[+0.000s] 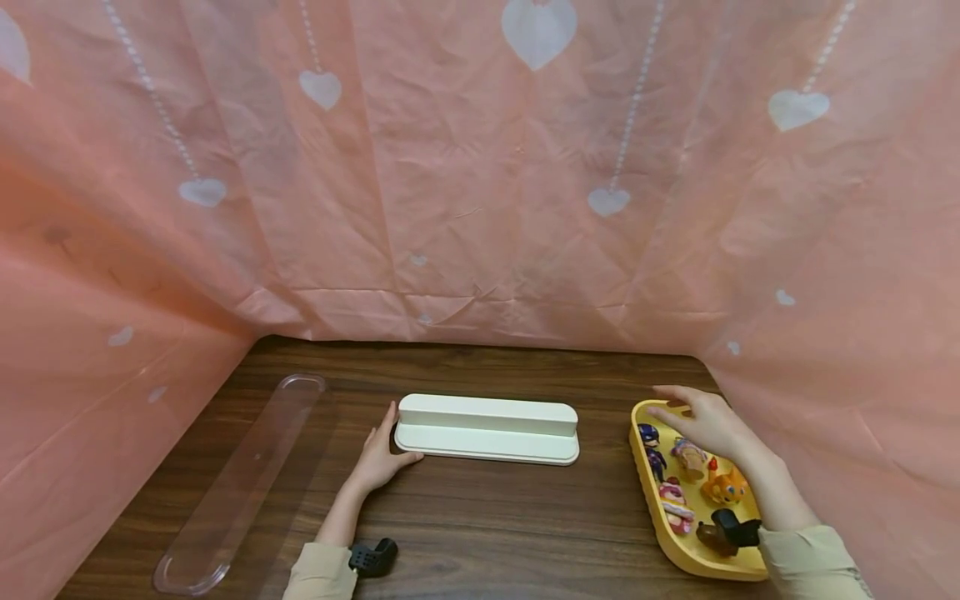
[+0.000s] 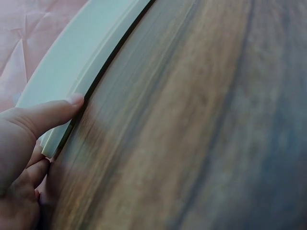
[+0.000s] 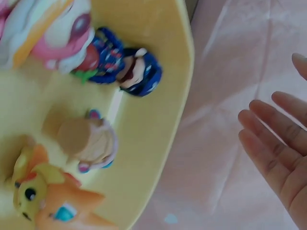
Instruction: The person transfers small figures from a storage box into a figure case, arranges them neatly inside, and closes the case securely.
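Observation:
A white two-step display stand (image 1: 487, 440) lies across the middle of the wooden table. My left hand (image 1: 380, 458) holds its left end, the thumb at the front edge and the fingers round the side; the left wrist view shows the thumb (image 2: 57, 112) on the stand's edge. Over the far end of a yellow tray (image 1: 660, 533) hovers my right hand (image 1: 708, 423), its fingers spread and nothing in them. In the tray lie several toy figures: a dark-blue-capped one (image 3: 139, 72), a tan one (image 3: 86, 136), an orange one (image 1: 724, 486) and a pink-and-white one (image 1: 677, 504).
A long clear plastic cover (image 1: 240, 483) with rounded ends lies on the left of the table (image 1: 525, 533). Pink curtains (image 1: 480, 250) with white hearts enclose the back and both sides. A brown item (image 1: 712, 540) in the tray is partly hidden by the right wrist camera.

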The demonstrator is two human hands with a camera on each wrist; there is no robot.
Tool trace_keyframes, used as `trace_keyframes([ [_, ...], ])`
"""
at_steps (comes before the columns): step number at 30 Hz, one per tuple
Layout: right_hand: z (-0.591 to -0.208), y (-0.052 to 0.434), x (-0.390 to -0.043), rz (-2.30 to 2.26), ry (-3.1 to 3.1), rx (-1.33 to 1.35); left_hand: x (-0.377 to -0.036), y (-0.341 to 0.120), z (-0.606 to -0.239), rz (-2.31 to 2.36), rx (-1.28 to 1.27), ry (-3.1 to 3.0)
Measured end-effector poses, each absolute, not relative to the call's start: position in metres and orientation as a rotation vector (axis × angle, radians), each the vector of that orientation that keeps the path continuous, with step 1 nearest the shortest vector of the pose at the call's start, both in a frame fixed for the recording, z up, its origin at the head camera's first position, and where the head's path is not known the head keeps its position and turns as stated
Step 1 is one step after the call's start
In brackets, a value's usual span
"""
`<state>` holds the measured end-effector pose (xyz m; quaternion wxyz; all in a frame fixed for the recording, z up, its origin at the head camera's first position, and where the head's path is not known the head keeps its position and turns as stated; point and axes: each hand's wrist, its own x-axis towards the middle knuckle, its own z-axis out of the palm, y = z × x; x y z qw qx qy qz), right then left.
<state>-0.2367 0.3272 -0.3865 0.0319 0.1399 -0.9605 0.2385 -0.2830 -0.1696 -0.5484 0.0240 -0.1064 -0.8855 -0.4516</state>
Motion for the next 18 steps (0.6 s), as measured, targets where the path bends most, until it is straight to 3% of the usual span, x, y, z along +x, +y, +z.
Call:
trace_keyframes([
  [18, -0.417, 0.345, -0.261, 0.936, -3.173, 0.413, -0.283, -0.169, -0.551, -1.405, -0.312, -2.721],
])
